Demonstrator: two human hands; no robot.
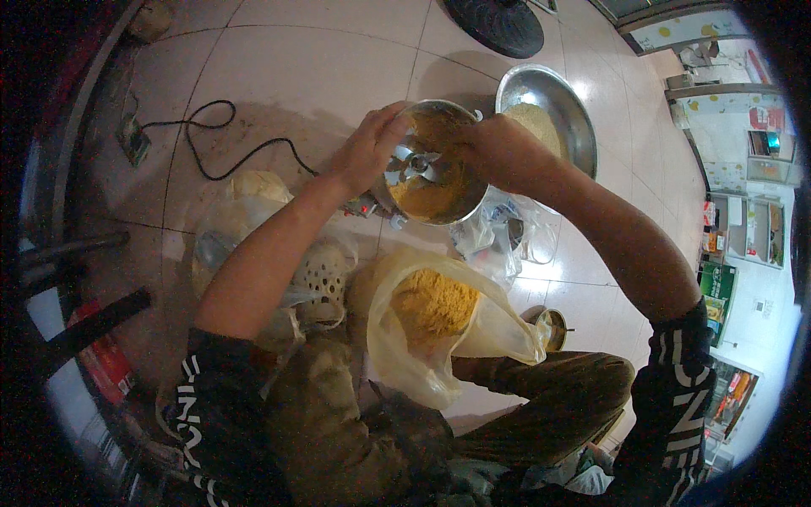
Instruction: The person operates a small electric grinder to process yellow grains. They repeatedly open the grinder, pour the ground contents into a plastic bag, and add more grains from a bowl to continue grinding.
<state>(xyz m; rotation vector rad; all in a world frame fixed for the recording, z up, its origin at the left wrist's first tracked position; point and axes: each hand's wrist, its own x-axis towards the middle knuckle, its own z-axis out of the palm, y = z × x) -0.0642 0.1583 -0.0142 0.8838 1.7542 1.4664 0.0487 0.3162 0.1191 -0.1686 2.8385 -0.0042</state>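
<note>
A round steel grinder bowl [443,215] with a bladed hub [421,163] at its center sits before me, and yellow-brown powder [437,196] coats its inside. My left hand [374,146] grips the bowl's left rim. My right hand [497,149] reaches over the right rim with curled fingers inside the bowl; whether it holds anything is hidden. Nearer to me, a translucent plastic bag [386,304] gapes around a heap of yellow powder [440,304]. Beyond my right hand stands a wide metal basin [580,127] with paler meal [535,123] in it.
A black cord [253,152] curls over the tiled floor from the grinder to a box-like fitting [133,141]. Crumpled clear plastic [500,234] lies beside the bowl. By my left forearm are filled bags [260,187] and a perforated shoe [323,272]. A round black base [497,25] stands farther off.
</note>
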